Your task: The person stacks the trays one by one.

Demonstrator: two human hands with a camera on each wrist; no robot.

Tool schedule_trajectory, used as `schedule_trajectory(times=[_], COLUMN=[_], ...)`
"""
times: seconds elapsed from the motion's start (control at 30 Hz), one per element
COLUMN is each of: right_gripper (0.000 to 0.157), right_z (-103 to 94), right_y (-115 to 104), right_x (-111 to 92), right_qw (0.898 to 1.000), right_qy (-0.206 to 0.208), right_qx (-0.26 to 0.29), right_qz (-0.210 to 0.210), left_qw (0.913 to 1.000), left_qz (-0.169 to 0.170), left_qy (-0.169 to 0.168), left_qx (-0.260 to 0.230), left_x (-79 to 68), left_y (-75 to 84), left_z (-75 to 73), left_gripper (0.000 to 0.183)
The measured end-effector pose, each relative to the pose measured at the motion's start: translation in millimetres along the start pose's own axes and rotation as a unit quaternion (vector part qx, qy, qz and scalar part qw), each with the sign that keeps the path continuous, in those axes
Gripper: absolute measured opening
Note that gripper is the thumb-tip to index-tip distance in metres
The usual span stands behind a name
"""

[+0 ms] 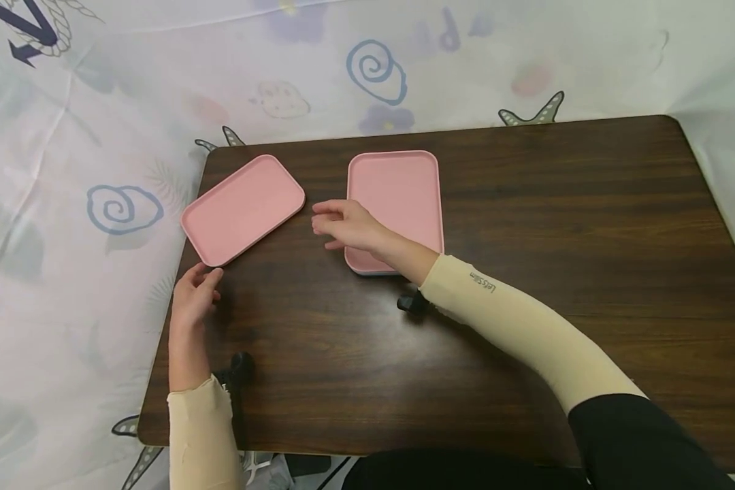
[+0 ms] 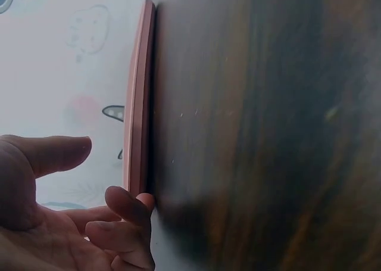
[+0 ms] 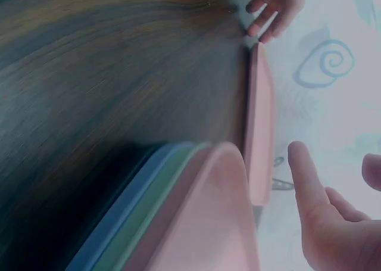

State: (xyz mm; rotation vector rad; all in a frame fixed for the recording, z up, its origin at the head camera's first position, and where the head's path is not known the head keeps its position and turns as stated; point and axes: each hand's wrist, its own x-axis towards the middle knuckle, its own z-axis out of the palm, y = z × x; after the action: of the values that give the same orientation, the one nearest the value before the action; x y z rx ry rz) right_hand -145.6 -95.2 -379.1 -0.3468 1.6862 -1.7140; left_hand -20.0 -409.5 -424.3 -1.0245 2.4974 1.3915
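Note:
A single pink tray (image 1: 243, 211) lies slanted on the left part of the table. At its near corner is my left hand (image 1: 196, 294); in the left wrist view, its fingertips (image 2: 127, 202) meet the tray's end, with the thumb held apart. Over the left edge of a second pink tray (image 1: 398, 187) hovers my right hand (image 1: 349, 224), its fingers extended and holding nothing. The right wrist view shows that this pink tray tops a stack, with a green tray (image 3: 146, 232) and a blue tray (image 3: 119, 232) beneath it.
The dark wood-grain table (image 1: 563, 224) reaches well to the right of the stack. A patterned white cloth (image 1: 116, 122) hangs behind and to the left. Black wrist-camera parts (image 1: 412, 303) sit under the right wrist, close to the stack's near edge.

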Motion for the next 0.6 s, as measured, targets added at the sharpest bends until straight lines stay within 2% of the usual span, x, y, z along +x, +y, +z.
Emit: schedule_trajectory(times=[0.13,0.27,0.47,0.6], right_gripper=[0.049,0.054,0.062,0.067], right_z=[11.5,18.5,24.1,25.0], right_y=[1,3,11,14], right_x=[18,38,60,68], right_qw=[0.999,0.996,0.984,0.978], right_qy=[0.001,0.021,0.033,0.034], right_qx=[0.026,0.078,0.163,0.194], right_qz=[0.021,0.042,0.063,0.075], left_qw=[0.9999,0.9997,0.9993,0.9988], left_qz=[-0.008,-0.012,-0.007,-0.019], left_qy=[-0.005,-0.011,-0.021,-0.015], left_qx=[0.008,0.017,0.030,0.043], left_x=[9.1,20.2,41.4,61.3], left_y=[2.6,5.5,8.5,14.4], left_z=[-3.8,-9.2,-21.0,-28.8], left_gripper=[0.071,0.071,0.073,0.075])
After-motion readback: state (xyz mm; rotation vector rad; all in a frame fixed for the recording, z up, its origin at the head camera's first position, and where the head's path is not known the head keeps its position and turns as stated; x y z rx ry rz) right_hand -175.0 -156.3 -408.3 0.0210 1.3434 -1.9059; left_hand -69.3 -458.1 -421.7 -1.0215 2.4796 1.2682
